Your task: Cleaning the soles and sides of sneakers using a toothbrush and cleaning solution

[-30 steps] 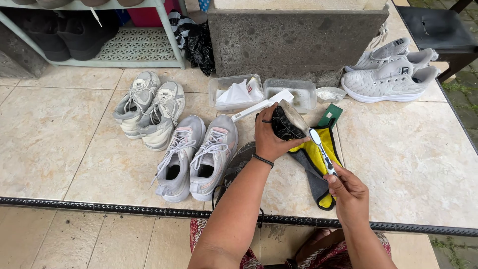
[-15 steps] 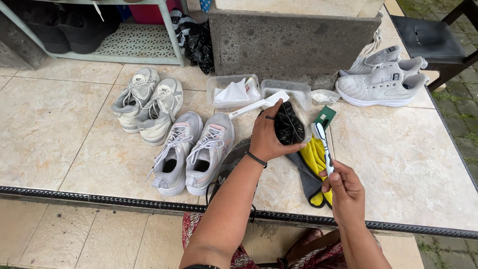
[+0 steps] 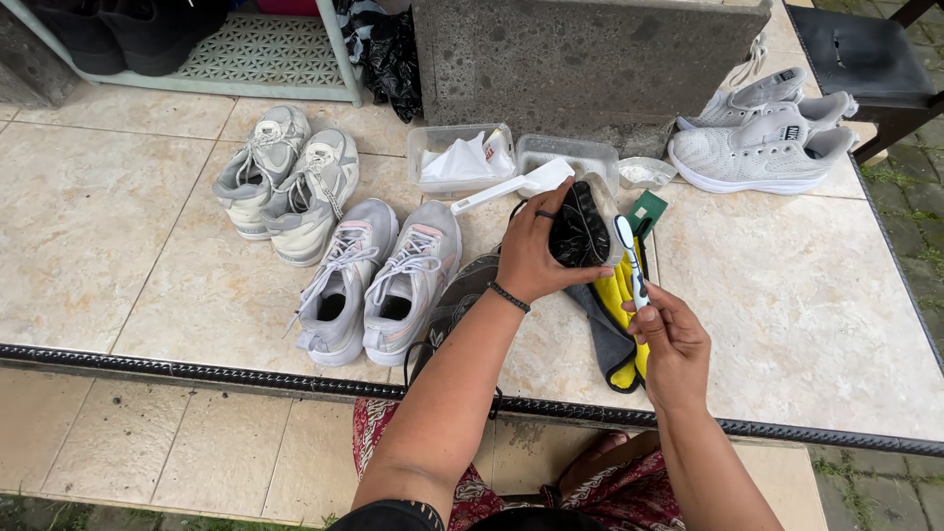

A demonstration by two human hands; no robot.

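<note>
Beige floor tiles (image 3: 118,226) form a raised ledge before a rough grey stone block (image 3: 580,59), and shoes are laid out across it. The left hand (image 3: 536,258) is closed around a dark shoe (image 3: 578,231), lifting it off the tiles and turning it toward the wearer so its surface faces the brush. The right hand (image 3: 669,334) pinches a toothbrush (image 3: 629,258) by its handle, fingers curled shut, bristle end up and just beside the shoe. Under both lies a yellow and grey cloth (image 3: 615,329), seemingly there to catch drips. Two pairs of grey sneakers (image 3: 379,280) (image 3: 285,182) sit to the left, well apart from a white pair (image 3: 762,143) on the right. Near the block stand clear plastic tubs (image 3: 462,157), a white scoop (image 3: 511,187) leaning between them and the held shoe, within easy reach.
</note>
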